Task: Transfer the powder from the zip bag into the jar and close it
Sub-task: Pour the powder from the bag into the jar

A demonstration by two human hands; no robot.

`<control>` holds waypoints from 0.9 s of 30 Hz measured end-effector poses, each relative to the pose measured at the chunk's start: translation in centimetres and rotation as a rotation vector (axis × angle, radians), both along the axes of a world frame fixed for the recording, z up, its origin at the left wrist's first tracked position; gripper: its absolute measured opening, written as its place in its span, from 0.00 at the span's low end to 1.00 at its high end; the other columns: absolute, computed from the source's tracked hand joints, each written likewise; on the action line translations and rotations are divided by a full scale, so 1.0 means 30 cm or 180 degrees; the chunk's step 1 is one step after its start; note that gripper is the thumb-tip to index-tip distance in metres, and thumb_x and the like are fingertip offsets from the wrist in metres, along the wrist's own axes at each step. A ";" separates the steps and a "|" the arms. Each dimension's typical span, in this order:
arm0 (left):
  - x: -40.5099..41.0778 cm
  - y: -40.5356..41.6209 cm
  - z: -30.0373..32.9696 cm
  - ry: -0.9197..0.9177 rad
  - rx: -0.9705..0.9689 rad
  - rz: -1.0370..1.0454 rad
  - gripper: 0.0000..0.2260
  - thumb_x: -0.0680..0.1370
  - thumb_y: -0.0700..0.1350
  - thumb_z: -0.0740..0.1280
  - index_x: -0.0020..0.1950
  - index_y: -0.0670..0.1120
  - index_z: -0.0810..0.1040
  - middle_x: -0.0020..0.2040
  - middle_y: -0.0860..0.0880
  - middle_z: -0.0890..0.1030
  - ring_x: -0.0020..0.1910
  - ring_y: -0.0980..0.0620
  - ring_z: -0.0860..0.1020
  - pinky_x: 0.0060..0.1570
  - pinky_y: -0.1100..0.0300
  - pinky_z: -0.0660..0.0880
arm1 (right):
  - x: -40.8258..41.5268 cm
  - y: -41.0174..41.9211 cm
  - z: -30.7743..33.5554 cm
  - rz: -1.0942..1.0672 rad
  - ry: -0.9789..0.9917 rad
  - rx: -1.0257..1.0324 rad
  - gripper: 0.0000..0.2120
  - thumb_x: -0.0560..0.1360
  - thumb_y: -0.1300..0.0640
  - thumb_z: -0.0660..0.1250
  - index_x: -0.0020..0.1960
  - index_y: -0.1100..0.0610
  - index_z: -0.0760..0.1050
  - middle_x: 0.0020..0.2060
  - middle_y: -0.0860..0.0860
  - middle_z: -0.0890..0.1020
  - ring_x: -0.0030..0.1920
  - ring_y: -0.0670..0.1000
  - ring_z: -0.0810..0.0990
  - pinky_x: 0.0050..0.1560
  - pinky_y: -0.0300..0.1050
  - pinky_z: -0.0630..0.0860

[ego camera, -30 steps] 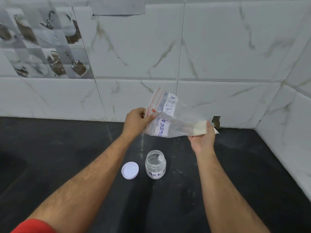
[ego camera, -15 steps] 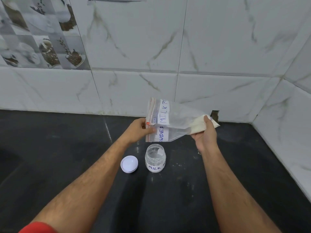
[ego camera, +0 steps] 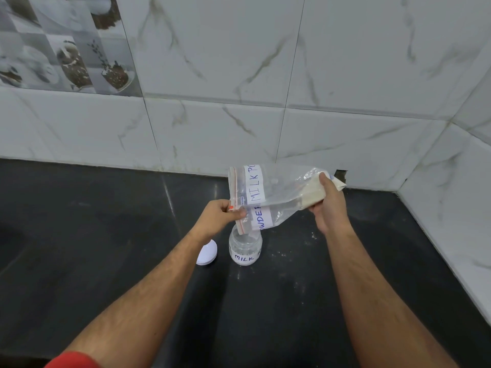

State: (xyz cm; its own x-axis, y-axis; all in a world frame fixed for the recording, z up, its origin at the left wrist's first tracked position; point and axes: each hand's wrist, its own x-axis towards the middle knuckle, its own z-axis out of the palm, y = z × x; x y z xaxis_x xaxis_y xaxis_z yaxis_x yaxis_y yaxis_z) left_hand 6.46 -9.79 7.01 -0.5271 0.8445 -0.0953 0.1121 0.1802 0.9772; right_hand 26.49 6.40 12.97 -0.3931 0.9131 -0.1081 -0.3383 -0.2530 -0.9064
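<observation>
A clear zip bag labelled "MILK POWDER" is held sideways over the black counter. My left hand pinches its zip edge, whose lower corner hangs right at the mouth of the jar. My right hand grips the bag's raised bottom end, where the pale powder is bunched. The small clear jar, labelled "MILK", stands upright and open on the counter below the bag's mouth. Its white lid lies flat just left of it, partly hidden by my left forearm.
The black counter runs to a white marble-tiled wall at the back and a corner wall on the right. Specks of spilled powder dot the counter right of the jar. A dark sink edge shows at far left.
Both hands lowered the bag toward the jar. The zip corner now reaches the jar's mouth, and the right hand has lifted the powder end higher than the opening.
</observation>
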 end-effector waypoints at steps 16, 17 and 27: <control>-0.033 -0.022 -0.122 -0.0025 -0.0093 0.0111 0.14 0.73 0.42 0.76 0.52 0.33 0.82 0.50 0.43 0.86 0.49 0.50 0.83 0.53 0.60 0.78 | -0.045 -0.023 0.027 0.0377 -0.0389 0.0774 0.08 0.81 0.54 0.63 0.56 0.54 0.79 0.47 0.52 0.84 0.50 0.53 0.82 0.50 0.53 0.76; -0.029 -0.024 -0.120 -0.0035 -0.0060 0.0121 0.12 0.73 0.41 0.75 0.53 0.35 0.83 0.51 0.44 0.86 0.50 0.50 0.84 0.50 0.65 0.79 | -0.046 -0.022 0.027 0.0379 -0.0409 0.0781 0.09 0.81 0.54 0.63 0.58 0.55 0.79 0.49 0.52 0.85 0.51 0.54 0.83 0.50 0.53 0.76; -0.001 -0.036 -0.146 -0.0255 0.0163 0.0204 0.10 0.74 0.40 0.75 0.55 0.42 0.85 0.53 0.49 0.86 0.52 0.55 0.84 0.51 0.64 0.79 | -0.056 -0.040 0.046 0.0439 -0.0492 0.1013 0.16 0.76 0.47 0.67 0.57 0.57 0.79 0.49 0.55 0.84 0.50 0.54 0.83 0.50 0.50 0.78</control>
State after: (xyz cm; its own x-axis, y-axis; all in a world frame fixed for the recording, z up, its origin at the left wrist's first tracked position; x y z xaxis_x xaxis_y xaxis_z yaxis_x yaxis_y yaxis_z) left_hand 6.43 -10.86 2.62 -0.5727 0.8140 -0.0968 0.0230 0.1340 0.9907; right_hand 24.81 5.19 14.35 -0.5160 0.8502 0.1047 -0.1739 0.0157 -0.9846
